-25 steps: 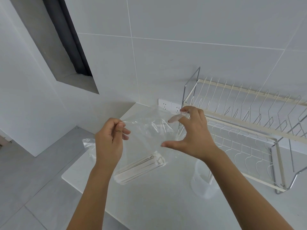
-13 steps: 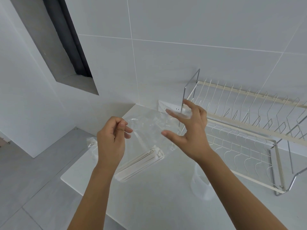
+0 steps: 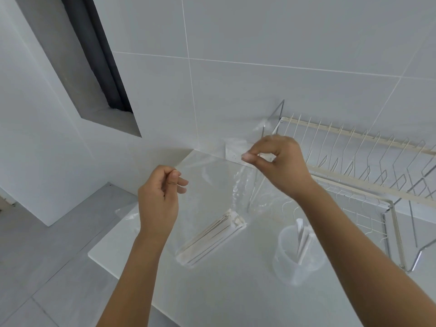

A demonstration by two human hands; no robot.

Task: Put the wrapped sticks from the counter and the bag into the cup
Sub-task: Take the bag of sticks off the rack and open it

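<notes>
Fingers (image 3: 250,156) of the right hand (image 3: 280,166) are pinched together on the upper edge of the clear bag (image 3: 212,182), and those of the left hand (image 3: 158,199) are closed on the opposite edge, so the mouth is held stretched between them above the counter (image 3: 236,291). A bundle of wrapped sticks (image 3: 210,237) is seen lying at the bag's lower end, tilted towards the left. A few sticks are already stood in the cup (image 3: 297,253), just to the right, in front of the dish rack (image 3: 354,166). The mouth should probably be pulled wide and kept taut before one hand is freed and slipped inside; otherwise the thin film may collapse over the bundle.
</notes>
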